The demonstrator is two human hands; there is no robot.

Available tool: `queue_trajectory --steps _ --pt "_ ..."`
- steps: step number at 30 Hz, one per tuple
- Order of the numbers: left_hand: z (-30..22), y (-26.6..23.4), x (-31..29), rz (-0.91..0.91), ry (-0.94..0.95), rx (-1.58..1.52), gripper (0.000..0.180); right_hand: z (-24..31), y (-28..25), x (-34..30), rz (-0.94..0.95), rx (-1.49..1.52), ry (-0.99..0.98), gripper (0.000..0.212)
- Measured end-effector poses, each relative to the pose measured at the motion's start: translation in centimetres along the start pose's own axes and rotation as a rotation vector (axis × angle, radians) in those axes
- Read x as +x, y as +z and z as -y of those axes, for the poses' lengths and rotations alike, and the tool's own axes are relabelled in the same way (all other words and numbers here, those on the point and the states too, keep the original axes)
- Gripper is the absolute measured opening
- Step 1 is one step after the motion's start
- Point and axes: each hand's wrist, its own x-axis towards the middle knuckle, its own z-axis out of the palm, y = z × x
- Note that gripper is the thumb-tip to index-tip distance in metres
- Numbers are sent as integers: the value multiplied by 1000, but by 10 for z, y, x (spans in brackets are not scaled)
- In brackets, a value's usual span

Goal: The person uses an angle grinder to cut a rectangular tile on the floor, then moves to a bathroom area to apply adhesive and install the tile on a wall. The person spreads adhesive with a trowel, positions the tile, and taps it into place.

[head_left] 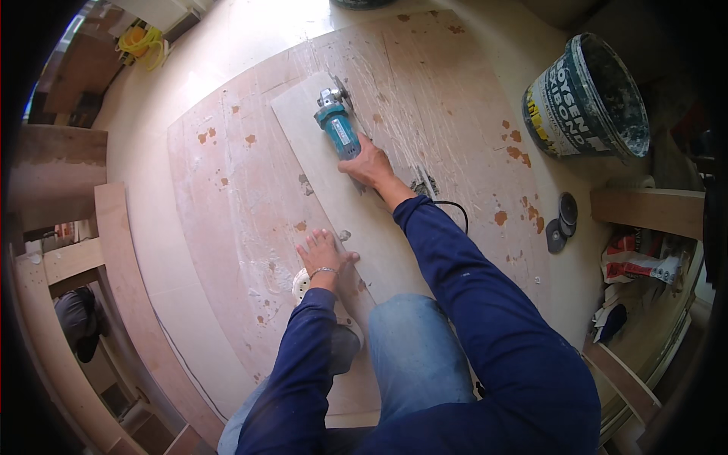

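My right hand (369, 162) is wrapped round the rear body of a teal angle grinder (338, 130), arm stretched forward. The grinder's silver head and disc sit over the far end of a long pale tile plank (327, 176), near its right edge. Fingers spread, my left hand (321, 255) presses flat at the plank's left edge, touching it and the board beside it. One of my knees (413, 334) is on the plank's near end. Next to my left wrist lies a round white disc with holes (301, 284). A black cord (459, 211) loops out by my right forearm.
Beneath everything lies a scuffed pinkish board (227, 174) with brown patches. A dark bucket (550, 114) stands far right, with several loose grinding discs (563, 224) nearer me. Wooden frames (125, 265) line the left; a shelf with bags (641, 258) is at right. Yellow straps (144, 47) lie far left.
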Motion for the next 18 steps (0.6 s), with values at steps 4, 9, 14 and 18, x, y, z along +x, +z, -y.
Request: queue_trajectory --steps 4,9,14,18 --pt "2 4 2 -7 0 -2 111 -1 -3 -2 41 6 22 87" --pt "1 5 3 -7 -1 7 112 -3 -5 -3 70 -1 37 93" --pt "0 3 3 4 2 16 111 -6 -5 -8 62 -3 28 93" --pt "2 5 3 -5 -1 6 112 -5 -6 -13 55 -1 36 93"
